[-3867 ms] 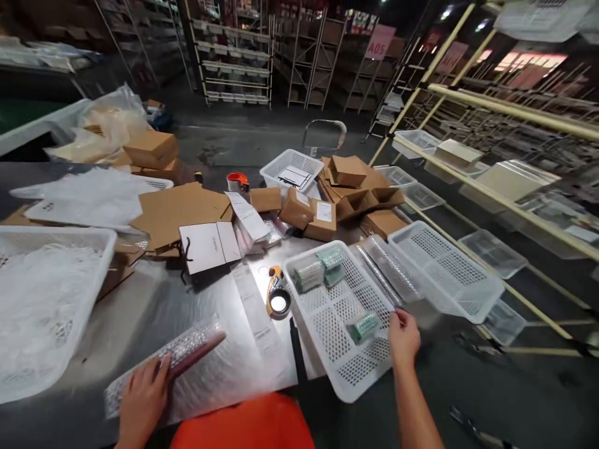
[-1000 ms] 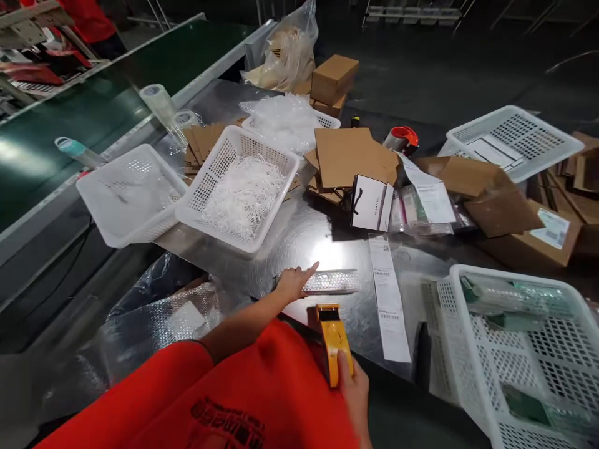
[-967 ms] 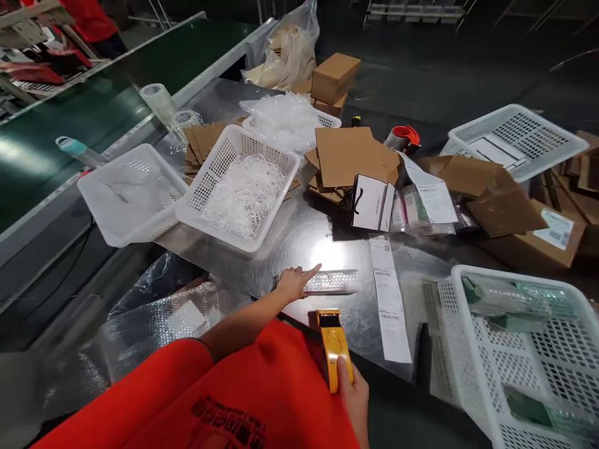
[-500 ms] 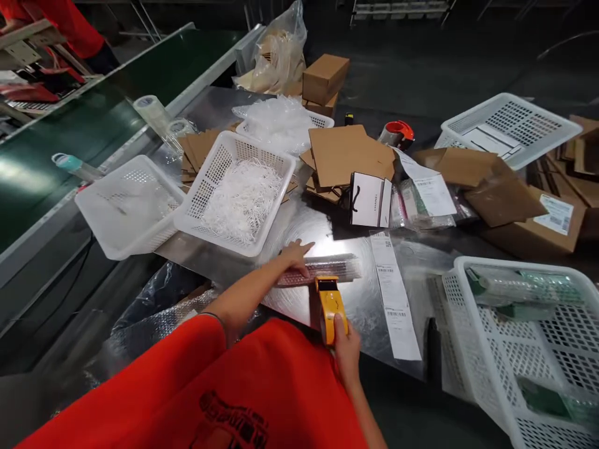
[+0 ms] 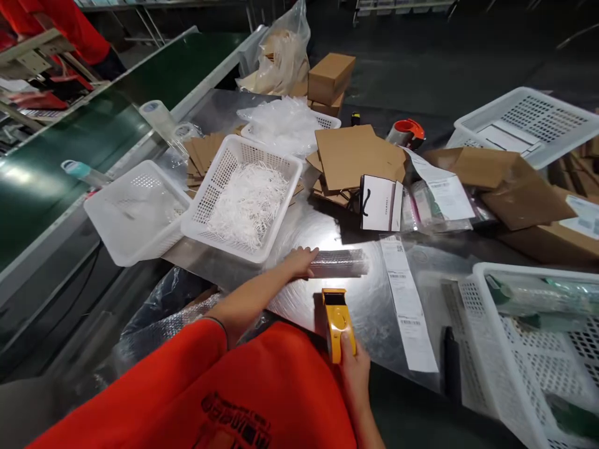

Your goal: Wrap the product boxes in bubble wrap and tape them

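Note:
My left hand (image 5: 300,262) is closed around the left end of a bubble-wrapped package (image 5: 339,263), which lies on the shiny metal table (image 5: 299,305). What is inside the wrap cannot be made out. In my right hand (image 5: 354,368) is a yellow tape dispenser (image 5: 337,318), its head pointing away from me and apart from the package. A strip of white printed labels (image 5: 408,305) lies on the table to the right of both.
A white basket of shredded paper (image 5: 246,202) stands at left, beside another white basket (image 5: 135,215). Flat cardboard (image 5: 358,156) and a white gift bag (image 5: 381,204) lie farther back. A white crate (image 5: 482,324) is at right. A green conveyor (image 5: 135,112) runs along the left.
The tape dispenser has drawn back from the package toward me. My left hand has gone from fingers spread on the package to gripping its left end. The view has shifted slightly.

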The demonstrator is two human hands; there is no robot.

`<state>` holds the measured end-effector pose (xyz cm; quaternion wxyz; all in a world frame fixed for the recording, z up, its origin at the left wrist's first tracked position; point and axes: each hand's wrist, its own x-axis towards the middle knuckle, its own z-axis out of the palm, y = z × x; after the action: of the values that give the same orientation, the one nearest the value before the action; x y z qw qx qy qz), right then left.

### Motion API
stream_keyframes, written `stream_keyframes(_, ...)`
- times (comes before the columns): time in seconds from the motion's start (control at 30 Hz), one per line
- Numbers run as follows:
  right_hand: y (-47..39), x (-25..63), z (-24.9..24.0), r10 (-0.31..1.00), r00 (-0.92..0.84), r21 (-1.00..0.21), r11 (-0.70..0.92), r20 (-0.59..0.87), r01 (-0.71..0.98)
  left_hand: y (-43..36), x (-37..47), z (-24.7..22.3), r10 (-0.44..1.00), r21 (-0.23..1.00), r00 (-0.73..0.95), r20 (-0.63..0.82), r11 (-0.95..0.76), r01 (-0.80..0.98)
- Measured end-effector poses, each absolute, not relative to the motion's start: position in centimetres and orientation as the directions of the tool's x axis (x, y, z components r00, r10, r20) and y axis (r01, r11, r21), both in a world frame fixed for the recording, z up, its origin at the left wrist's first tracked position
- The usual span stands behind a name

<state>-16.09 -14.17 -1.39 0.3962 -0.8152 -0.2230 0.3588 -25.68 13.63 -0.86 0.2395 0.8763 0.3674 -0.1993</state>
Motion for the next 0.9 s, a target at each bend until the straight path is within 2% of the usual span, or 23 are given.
stream_keyframes(0.07,-12.5,-15.7,-1.4,0.643,0.625,-0.801,-0.596,-0.443,0.045,16.9,-25.6,-0.3,0.428,0.388,0.675,-0.600,-0.582,0.714)
stream_keyframes(0.13,-9.7,-15.2,-1.1,0.648,0.626,-0.807,-0.588,-0.434,0.050,19.1,-25.6,0.3,0.433,0.403,0.660,-0.614,-0.547,0.734)
stream_keyframes(0.23,-5.7,-14.9,-0.5,0.649,0.649,-0.822,-0.565,-0.396,0.064,19.1,-25.5,0.6,0.594,0.297,0.629,-0.502,-0.564,0.770)
stream_keyframes(0.37,-3.4,-15.6,-0.3,0.622,0.680,-0.835,-0.550,-0.389,0.025,16.4,-25.4,0.2,0.645,0.150,0.632,-0.429,-0.639,0.754)
stream_keyframes(0.43,-3.5,-16.0,-0.2,0.619,0.689,-0.839,-0.543,-0.377,0.029,15.8,-25.3,0.1,0.667,0.118,0.620,-0.412,-0.636,0.763)
stream_keyframes(0.53,-4.9,-15.8,0.5,0.635,0.677,-0.839,-0.542,-0.372,0.048,15.7,-25.7,0.3,0.617,0.226,0.628,-0.475,-0.604,0.764)
stream_keyframes(0.67,-8.0,-14.9,2.0,0.627,0.642,-0.800,-0.600,-0.441,0.036,14.1,-26.7,0.2,0.430,0.451,0.626,-0.650,-0.445,0.774)
stream_keyframes(0.73,-8.7,-14.6,2.5,0.617,0.632,-0.785,-0.619,-0.469,0.022,12.5,-27.2,0.2,0.376,0.471,0.610,-0.698,-0.400,0.786)
stream_keyframes(0.8,-8.6,-14.6,2.7,0.617,0.635,-0.786,-0.618,-0.465,0.025,10.6,-27.5,0.4,0.483,0.403,0.579,-0.657,-0.424,0.811)
stream_keyframes(0.9,-7.4,-14.8,2.5,0.621,0.648,-0.796,-0.604,-0.441,0.037,8.0,-27.2,0.7,0.635,0.266,0.584,-0.506,-0.529,0.806)
